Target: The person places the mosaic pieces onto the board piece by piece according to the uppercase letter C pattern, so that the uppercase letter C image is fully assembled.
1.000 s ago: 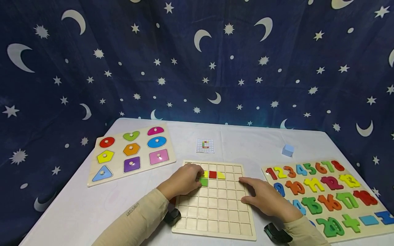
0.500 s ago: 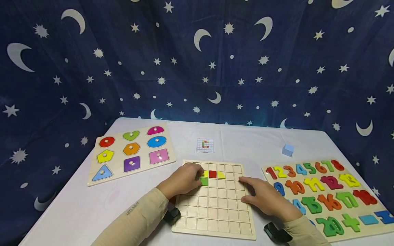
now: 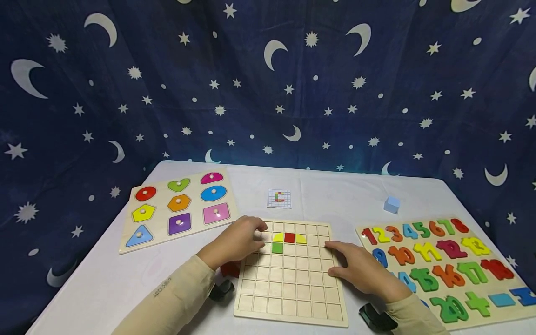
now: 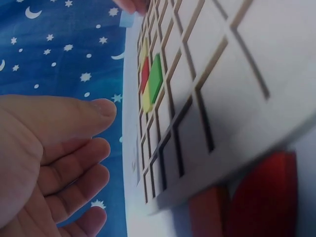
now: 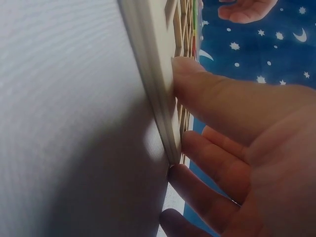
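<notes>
A wooden grid board lies at the middle of the table. In its upper rows sit a yellow quarter-round tile, a red square tile, a second yellow tile and, below the first, a green square tile. My left hand hovers over the board's upper left edge, fingers relaxed and holding nothing; the left wrist view shows it apart from the tiles. My right hand rests its fingertips on the board's right edge, thumb on the rim in the right wrist view.
Red pieces lie by the board's left edge, partly behind my left wrist. A pattern card lies beyond the board. A shape puzzle is at left, a number puzzle at right, a light-blue cube behind it.
My left hand has let go of the green tile and drawn back to the left, uncovering it and the yellow tile above. My right hand has stayed put.
</notes>
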Demonstrator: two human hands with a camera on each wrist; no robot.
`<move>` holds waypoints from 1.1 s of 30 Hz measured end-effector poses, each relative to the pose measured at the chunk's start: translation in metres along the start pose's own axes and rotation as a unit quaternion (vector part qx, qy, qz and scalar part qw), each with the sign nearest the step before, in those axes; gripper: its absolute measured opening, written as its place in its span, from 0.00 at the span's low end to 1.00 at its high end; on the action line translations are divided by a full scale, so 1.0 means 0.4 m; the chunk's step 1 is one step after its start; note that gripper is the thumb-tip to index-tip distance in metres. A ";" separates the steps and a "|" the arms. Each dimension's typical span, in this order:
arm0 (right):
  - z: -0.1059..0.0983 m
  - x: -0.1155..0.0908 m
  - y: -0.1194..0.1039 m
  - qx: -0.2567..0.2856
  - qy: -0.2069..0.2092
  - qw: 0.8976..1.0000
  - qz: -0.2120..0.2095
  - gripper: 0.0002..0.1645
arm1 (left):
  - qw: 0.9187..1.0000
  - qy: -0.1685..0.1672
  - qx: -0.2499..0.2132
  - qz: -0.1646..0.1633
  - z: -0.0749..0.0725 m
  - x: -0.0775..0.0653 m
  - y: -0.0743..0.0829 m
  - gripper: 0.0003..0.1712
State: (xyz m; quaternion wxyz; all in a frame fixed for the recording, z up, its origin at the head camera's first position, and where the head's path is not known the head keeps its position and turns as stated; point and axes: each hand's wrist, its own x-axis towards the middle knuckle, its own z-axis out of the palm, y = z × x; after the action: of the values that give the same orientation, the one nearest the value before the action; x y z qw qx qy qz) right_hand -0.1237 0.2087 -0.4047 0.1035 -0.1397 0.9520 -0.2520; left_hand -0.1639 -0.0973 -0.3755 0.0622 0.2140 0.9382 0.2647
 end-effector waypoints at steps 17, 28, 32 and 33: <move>0.001 -0.001 -0.001 -0.001 -0.002 1.000 0.012 0.39 | 0.998 0.029 0.001 -0.052 -0.040 -0.049 -0.060 0.19; 0.001 -0.001 0.000 -0.003 -0.003 1.000 0.009 0.39 | 0.998 0.036 0.009 -0.058 -0.055 -0.085 -0.109 0.19; 0.000 -0.001 0.001 -0.002 -0.002 1.000 0.008 0.38 | 0.998 0.030 0.013 -0.061 -0.057 -0.103 -0.132 0.20; 0.000 -0.001 0.001 -0.002 -0.001 1.000 0.006 0.38 | 0.998 0.030 0.014 -0.059 -0.057 -0.108 -0.137 0.20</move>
State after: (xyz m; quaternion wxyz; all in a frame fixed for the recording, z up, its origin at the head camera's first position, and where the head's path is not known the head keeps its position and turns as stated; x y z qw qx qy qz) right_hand -0.1235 0.2091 -0.4050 0.1059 -0.1340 0.9533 -0.2490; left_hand -0.1504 -0.1690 -0.3845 0.0465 0.1514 0.9543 0.2534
